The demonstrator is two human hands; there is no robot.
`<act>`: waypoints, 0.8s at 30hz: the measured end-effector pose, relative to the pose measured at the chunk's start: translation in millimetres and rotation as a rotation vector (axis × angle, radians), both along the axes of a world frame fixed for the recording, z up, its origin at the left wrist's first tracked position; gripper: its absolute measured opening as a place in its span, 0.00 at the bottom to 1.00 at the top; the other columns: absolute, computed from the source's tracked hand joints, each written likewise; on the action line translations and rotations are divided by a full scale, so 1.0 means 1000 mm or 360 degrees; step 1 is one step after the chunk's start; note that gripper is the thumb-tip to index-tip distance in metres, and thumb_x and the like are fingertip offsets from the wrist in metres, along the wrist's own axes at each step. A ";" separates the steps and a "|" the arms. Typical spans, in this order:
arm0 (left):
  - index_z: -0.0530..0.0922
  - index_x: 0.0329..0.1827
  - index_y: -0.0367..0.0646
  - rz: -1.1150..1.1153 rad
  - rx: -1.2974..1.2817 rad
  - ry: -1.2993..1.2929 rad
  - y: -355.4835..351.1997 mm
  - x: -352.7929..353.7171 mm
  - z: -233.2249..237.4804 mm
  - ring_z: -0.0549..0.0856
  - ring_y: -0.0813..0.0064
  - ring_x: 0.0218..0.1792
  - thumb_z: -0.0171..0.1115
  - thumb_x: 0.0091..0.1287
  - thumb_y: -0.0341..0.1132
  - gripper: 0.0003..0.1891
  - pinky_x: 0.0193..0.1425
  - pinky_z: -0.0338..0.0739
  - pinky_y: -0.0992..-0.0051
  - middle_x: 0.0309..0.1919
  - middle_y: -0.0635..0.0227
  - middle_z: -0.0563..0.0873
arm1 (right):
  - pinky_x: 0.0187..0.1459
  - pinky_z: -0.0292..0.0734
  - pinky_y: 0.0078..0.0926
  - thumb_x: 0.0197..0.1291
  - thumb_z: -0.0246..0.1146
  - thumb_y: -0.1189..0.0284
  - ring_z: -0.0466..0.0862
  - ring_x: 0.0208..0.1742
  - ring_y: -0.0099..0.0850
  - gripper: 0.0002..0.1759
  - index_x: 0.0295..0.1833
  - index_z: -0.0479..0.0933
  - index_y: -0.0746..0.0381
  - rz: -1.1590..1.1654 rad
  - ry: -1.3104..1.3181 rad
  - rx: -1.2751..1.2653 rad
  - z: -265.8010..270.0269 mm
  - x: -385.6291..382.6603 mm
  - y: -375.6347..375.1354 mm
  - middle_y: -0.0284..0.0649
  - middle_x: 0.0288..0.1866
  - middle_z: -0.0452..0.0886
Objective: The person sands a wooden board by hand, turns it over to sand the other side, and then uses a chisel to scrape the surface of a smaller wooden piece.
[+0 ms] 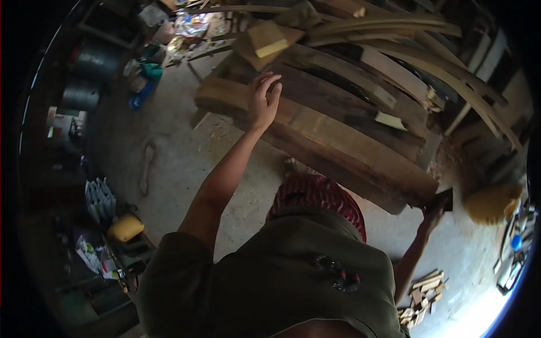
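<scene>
My left hand (264,104) is raised over the left part of a thick, long wooden beam (338,138). Its fingers are loosely bent and apart, with nothing in them. Low at the beam's right end, my right hand (433,217) is closed around a small dark rectangular object (445,200) whose kind I cannot make out. That object appears to be against the beam's end. Just beyond my left hand, a squared wood block (267,39) with a pale yellow face rests on a brown board (256,53).
Curved timber strips (389,25) and planks are piled behind the beam. A pale wood scrap (390,120) lies among them. Small offcuts (422,296) lie on the floor at lower right, near a yellow container (493,204). A yellow jerrycan (126,228) and metal drums (96,65) stand left.
</scene>
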State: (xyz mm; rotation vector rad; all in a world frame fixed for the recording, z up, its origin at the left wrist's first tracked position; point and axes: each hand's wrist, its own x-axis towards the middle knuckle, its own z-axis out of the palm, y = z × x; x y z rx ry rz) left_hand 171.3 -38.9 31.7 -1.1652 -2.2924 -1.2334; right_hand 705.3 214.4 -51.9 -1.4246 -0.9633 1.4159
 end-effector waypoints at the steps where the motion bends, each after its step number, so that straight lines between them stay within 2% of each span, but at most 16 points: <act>1: 0.82 0.53 0.45 0.0135 0.0029 0.0068 -0.014 -0.029 0.003 0.78 0.55 0.59 0.61 0.70 0.39 0.13 0.64 0.71 0.59 0.54 0.57 0.81 | 0.55 0.80 0.36 0.72 0.53 0.43 0.75 0.68 0.41 0.39 0.76 0.61 0.60 0.0110 0.0011 -0.0005 0.010 -0.007 -0.003 0.46 0.71 0.69; 2: 0.81 0.55 0.46 0.0244 0.0069 0.0118 -0.025 -0.060 0.000 0.77 0.54 0.60 0.61 0.70 0.39 0.14 0.65 0.70 0.57 0.54 0.56 0.82 | 0.57 0.78 0.43 0.70 0.53 0.42 0.76 0.66 0.43 0.41 0.76 0.61 0.60 0.0094 0.0008 -0.0040 0.006 -0.009 0.002 0.46 0.71 0.70; 4: 0.80 0.59 0.45 0.0873 -0.0113 -0.0038 -0.053 -0.112 0.005 0.76 0.52 0.61 0.56 0.71 0.45 0.19 0.67 0.69 0.55 0.55 0.55 0.81 | 0.57 0.79 0.47 0.68 0.56 0.41 0.77 0.65 0.44 0.42 0.75 0.63 0.59 0.0028 -0.0165 -0.0151 0.026 -0.026 0.000 0.48 0.70 0.71; 6: 0.79 0.61 0.43 0.1361 -0.0504 -0.0274 -0.085 -0.162 -0.003 0.75 0.49 0.65 0.45 0.74 0.55 0.28 0.70 0.67 0.54 0.60 0.50 0.80 | 0.58 0.77 0.48 0.66 0.55 0.38 0.76 0.66 0.45 0.43 0.74 0.64 0.60 -0.0008 -0.0136 -0.0246 0.028 -0.028 0.006 0.47 0.71 0.71; 8: 0.77 0.65 0.42 0.1175 -0.0623 -0.0948 -0.124 -0.219 -0.029 0.73 0.47 0.69 0.36 0.74 0.62 0.35 0.73 0.64 0.54 0.65 0.47 0.77 | 0.58 0.76 0.49 0.64 0.54 0.36 0.75 0.68 0.46 0.45 0.74 0.66 0.60 -0.0052 -0.0116 -0.0347 0.029 -0.027 0.012 0.46 0.71 0.71; 10: 0.75 0.67 0.42 0.1126 -0.0711 -0.1010 -0.126 -0.226 -0.027 0.71 0.47 0.70 0.33 0.74 0.64 0.38 0.74 0.63 0.54 0.67 0.47 0.75 | 0.59 0.76 0.49 0.64 0.55 0.36 0.75 0.67 0.46 0.45 0.73 0.67 0.62 -0.0117 -0.0209 -0.0424 0.021 -0.030 0.019 0.47 0.70 0.73; 11: 0.73 0.69 0.42 0.1104 -0.0788 -0.1058 -0.123 -0.229 -0.026 0.70 0.47 0.71 0.31 0.73 0.66 0.41 0.74 0.62 0.54 0.69 0.47 0.73 | 0.48 0.82 0.43 0.68 0.56 0.42 0.84 0.53 0.43 0.39 0.63 0.74 0.69 -0.0213 -0.0274 -0.0271 0.004 -0.026 0.025 0.49 0.57 0.81; 14: 0.71 0.71 0.40 0.1141 -0.0921 -0.1195 -0.127 -0.243 -0.040 0.69 0.46 0.71 0.31 0.72 0.68 0.43 0.75 0.62 0.53 0.70 0.47 0.72 | 0.55 0.80 0.41 0.68 0.57 0.42 0.83 0.55 0.41 0.38 0.63 0.76 0.67 -0.0408 -0.0382 -0.0248 0.011 -0.036 0.023 0.47 0.57 0.81; 15: 0.71 0.71 0.39 0.1175 -0.0930 -0.1204 -0.128 -0.244 -0.041 0.73 0.49 0.70 0.33 0.72 0.70 0.44 0.74 0.63 0.56 0.70 0.49 0.73 | 0.61 0.76 0.39 0.71 0.55 0.46 0.81 0.59 0.41 0.35 0.65 0.74 0.67 -0.0436 -0.0223 -0.0218 0.015 -0.040 0.020 0.46 0.59 0.80; 16: 0.71 0.71 0.39 0.1148 -0.0940 -0.1199 -0.128 -0.246 -0.041 0.73 0.49 0.70 0.33 0.72 0.70 0.44 0.74 0.63 0.56 0.70 0.49 0.73 | 0.61 0.76 0.39 0.71 0.55 0.46 0.81 0.59 0.41 0.35 0.65 0.74 0.67 -0.0463 -0.0225 -0.0219 0.021 -0.042 0.018 0.46 0.59 0.80; 18: 0.71 0.71 0.39 0.1006 0.0176 -0.1693 -0.130 -0.238 -0.035 0.77 0.54 0.66 0.38 0.71 0.71 0.44 0.73 0.63 0.58 0.67 0.54 0.77 | 0.65 0.72 0.39 0.74 0.52 0.49 0.79 0.62 0.40 0.33 0.68 0.71 0.66 -0.0522 0.0243 -0.0060 0.035 -0.046 0.015 0.48 0.62 0.78; 19: 0.71 0.71 0.42 0.1049 0.0462 -0.1898 -0.123 -0.221 -0.010 0.76 0.59 0.65 0.40 0.71 0.71 0.43 0.73 0.64 0.59 0.65 0.60 0.78 | 0.68 0.70 0.44 0.75 0.49 0.51 0.77 0.64 0.44 0.30 0.66 0.71 0.66 -0.0566 0.0359 0.0086 0.042 -0.053 0.015 0.49 0.63 0.77; 20: 0.71 0.71 0.42 0.1040 0.0452 -0.1910 -0.123 -0.218 -0.012 0.76 0.59 0.65 0.40 0.71 0.71 0.43 0.73 0.64 0.59 0.65 0.60 0.78 | 0.68 0.70 0.44 0.75 0.49 0.51 0.77 0.64 0.44 0.30 0.66 0.71 0.66 -0.0577 0.0348 0.0091 0.050 -0.060 0.016 0.49 0.63 0.77; 22: 0.68 0.73 0.43 0.0710 0.1074 -0.1884 -0.124 -0.221 -0.011 0.73 0.59 0.68 0.40 0.72 0.70 0.41 0.73 0.63 0.57 0.67 0.61 0.76 | 0.68 0.70 0.51 0.76 0.46 0.52 0.76 0.64 0.49 0.27 0.61 0.74 0.64 -0.0609 0.0626 0.0211 0.060 -0.072 0.017 0.51 0.62 0.77; 23: 0.68 0.73 0.45 0.0811 0.1070 -0.1804 -0.124 -0.229 -0.022 0.71 0.61 0.70 0.36 0.72 0.70 0.41 0.73 0.62 0.56 0.69 0.62 0.74 | 0.66 0.70 0.54 0.75 0.44 0.54 0.77 0.62 0.51 0.25 0.56 0.74 0.64 -0.0478 0.0712 0.0245 0.046 -0.066 0.024 0.52 0.60 0.78; 24: 0.68 0.73 0.45 0.0792 0.1062 -0.1821 -0.127 -0.235 -0.022 0.71 0.61 0.70 0.36 0.72 0.70 0.41 0.73 0.62 0.56 0.69 0.62 0.74 | 0.64 0.73 0.52 0.74 0.45 0.52 0.78 0.61 0.50 0.26 0.57 0.74 0.62 -0.0365 0.0678 0.0364 0.039 -0.068 0.025 0.51 0.59 0.79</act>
